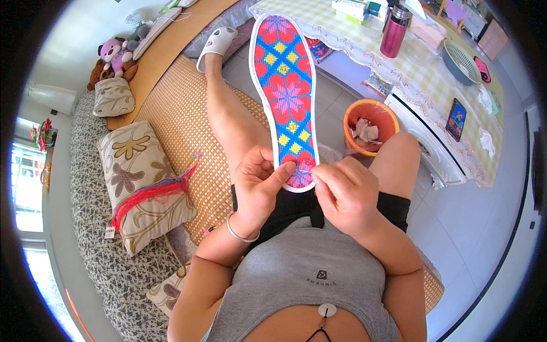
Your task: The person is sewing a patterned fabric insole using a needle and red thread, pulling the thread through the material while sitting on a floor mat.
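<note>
A cross-stitched shoe insole [287,98] stands lengthwise before me, white-edged, with red and pink flowers, blue lattice and yellow squares. My left hand [261,177] grips its lower left edge, the thumb lying on the stitched face. At the lower right edge, my right hand [348,192] pinches a thin sewing needle [305,171] between thumb and fingertips. The needle lies across the lower flower, its point towards my left thumb. Whether its tip is in the cloth is too fine to tell. A bundle of red and blue embroidery thread [149,199] lies on a patterned cushion [141,171] to the left.
An orange waste bin [371,128] holding crumpled tissue stands by my right knee. On the checked tablecloth [423,89] are a pink vacuum flask [394,32], a plastic basket [461,62] and a smartphone [456,119]. Stuffed toys [114,57] sit at the far left of the woven seat mat [183,102].
</note>
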`<state>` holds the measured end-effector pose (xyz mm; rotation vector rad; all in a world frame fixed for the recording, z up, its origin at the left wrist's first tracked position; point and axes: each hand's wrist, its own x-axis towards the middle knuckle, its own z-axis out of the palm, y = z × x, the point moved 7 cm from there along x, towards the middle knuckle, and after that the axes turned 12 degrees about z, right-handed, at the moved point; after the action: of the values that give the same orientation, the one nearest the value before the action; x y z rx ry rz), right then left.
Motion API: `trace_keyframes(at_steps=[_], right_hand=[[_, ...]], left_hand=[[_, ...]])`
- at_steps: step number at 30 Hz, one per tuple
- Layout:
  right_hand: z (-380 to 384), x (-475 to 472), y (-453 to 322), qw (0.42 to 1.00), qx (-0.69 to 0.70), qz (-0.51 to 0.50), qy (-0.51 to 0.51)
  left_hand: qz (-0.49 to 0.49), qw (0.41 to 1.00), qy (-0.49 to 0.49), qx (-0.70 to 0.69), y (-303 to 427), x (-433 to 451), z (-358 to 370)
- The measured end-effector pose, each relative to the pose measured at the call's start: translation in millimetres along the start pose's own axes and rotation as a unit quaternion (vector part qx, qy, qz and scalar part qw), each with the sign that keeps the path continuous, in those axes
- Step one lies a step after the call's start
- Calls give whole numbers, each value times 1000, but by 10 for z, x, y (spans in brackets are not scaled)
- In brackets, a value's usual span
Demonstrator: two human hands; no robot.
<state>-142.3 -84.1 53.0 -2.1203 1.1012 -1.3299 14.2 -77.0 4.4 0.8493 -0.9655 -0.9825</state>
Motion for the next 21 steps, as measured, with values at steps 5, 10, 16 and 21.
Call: trace_keyframes(at_steps=[5,10,16,21], right_hand=[[28,6,1,1000,-27,-7,2],[27,8,6,999,-33,-10,5],[23,11,0,1000,-30,-4,2],[37,-7,10,999,-37,-6,-4]], left_hand=[[17,999,-22,-18,-4,-39,26],[21,999,-11,-22,8,-52,40],[24,1000,-16,-1,24,-67,34],[17,1000,-16,10,34,-82,51]])
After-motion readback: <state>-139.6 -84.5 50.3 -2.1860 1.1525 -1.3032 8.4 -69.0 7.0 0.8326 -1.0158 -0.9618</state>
